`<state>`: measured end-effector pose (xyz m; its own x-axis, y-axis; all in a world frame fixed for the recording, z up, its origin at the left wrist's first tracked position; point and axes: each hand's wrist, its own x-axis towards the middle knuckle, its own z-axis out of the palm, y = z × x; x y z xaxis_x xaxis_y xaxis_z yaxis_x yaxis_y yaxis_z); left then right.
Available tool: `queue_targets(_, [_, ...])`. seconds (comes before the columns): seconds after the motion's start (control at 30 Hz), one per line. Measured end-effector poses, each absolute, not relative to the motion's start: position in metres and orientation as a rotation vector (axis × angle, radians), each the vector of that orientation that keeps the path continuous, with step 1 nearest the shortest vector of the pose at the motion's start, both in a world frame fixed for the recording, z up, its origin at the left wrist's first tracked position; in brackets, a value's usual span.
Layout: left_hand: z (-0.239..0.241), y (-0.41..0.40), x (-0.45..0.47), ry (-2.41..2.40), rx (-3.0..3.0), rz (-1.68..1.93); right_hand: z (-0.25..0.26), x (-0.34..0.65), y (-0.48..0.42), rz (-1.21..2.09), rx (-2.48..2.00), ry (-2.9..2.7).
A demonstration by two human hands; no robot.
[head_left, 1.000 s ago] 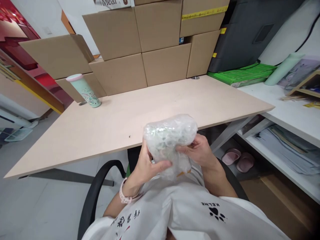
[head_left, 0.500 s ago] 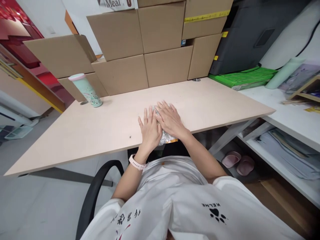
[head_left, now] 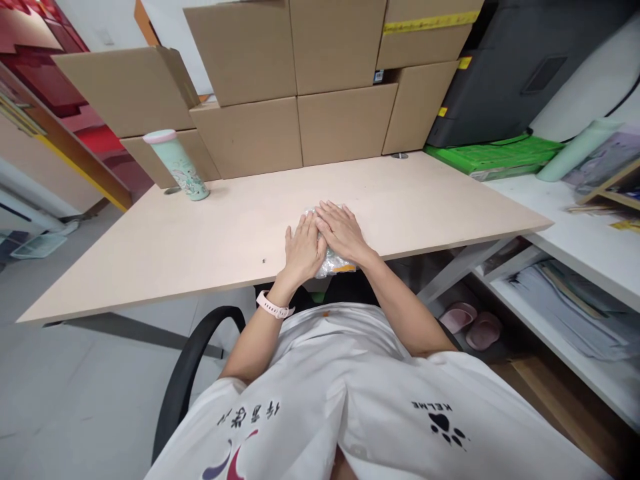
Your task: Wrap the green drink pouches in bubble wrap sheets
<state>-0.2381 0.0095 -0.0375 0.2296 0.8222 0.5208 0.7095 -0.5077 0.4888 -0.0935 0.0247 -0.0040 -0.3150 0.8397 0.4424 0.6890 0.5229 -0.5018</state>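
While the pale wooden desk (head_left: 210, 247) spreads wide across the head view, with a wall of cardboard boxes (head_left: 300, 93) stacked along its far edge and a dark case (head_left: 505, 73) on a green folder (head_left: 490, 157) off to the right, the matter that counts sits small at the near edge; a mint tumbler (head_left: 177, 165) with a pink lid stands well apart to the far left, and a pair of pink slippers (head_left: 473, 323) lies on the floor under the right-hand shelf; the clear plastic bundle (head_left: 336, 264) lies on the desk just ahead of the person's chest, directly beneath both palms, so it lies neither left nor right of the hands but under them; only its near end shows, poking out toward the body with an orange bit at the rim, which suggests its long axis runs from the body away toward the boxes, though most of it is hidden; the left hand (head_left: 303, 248) lies flat, fingers spread and straight, pressing down rather than gripping; the right hand (head_left: 343, 232) is likewise flat and extended, overlapping the left at the fingers and covering the bundle's far part; neither hand curls round it, and both are equally near.
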Motion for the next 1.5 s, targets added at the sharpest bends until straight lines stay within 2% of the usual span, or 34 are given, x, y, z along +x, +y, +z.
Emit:
queue_targets(0.13, [-0.033,0.0,-0.24,1.477,2.303,1.174,-0.012,-0.089,0.014,0.275,-1.19,-1.88])
queue_targets(0.3, [-0.031,-0.008,-0.245,1.622,2.057,1.459,-0.021,-0.08,-0.016,0.199,-1.446,-1.477])
queue_targets(0.63, [-0.04,-0.002,-0.248,1.474,1.965,1.38,-0.001,-0.069,-0.025,-0.003,-1.563,-1.731])
queue_targets(0.73, [-0.038,-0.003,-0.251,1.41,1.988,1.371,0.007,-0.066,-0.026,0.15,-1.462,-1.745])
queue_targets(0.87, [-0.033,0.001,-0.251,1.159,2.01,1.262,0.034,-0.065,-0.028,0.542,-1.103,-1.788])
queue_targets(0.97, [-0.036,0.011,-0.252,1.178,1.869,1.372,0.047,-0.068,-0.024,0.698,-0.927,-1.784])
queue_targets(1.1, [-0.047,0.019,-0.26,1.423,1.483,1.686,0.035,-0.071,-0.013,0.498,-1.041,-1.79])
queue_targets(1.2, [-0.046,0.011,-0.261,1.486,1.475,1.779,0.014,-0.07,-0.004,0.355,-1.15,-1.88])
queue_targets(1.3, [-0.037,-0.003,-0.253,1.483,1.775,1.65,-0.005,-0.07,0.004,0.333,-1.207,-2.02])
queue_targets(1.5, [-0.027,-0.011,-0.238,1.442,2.522,1.115,-0.023,-0.063,0.016,0.263,-1.373,-2.099])
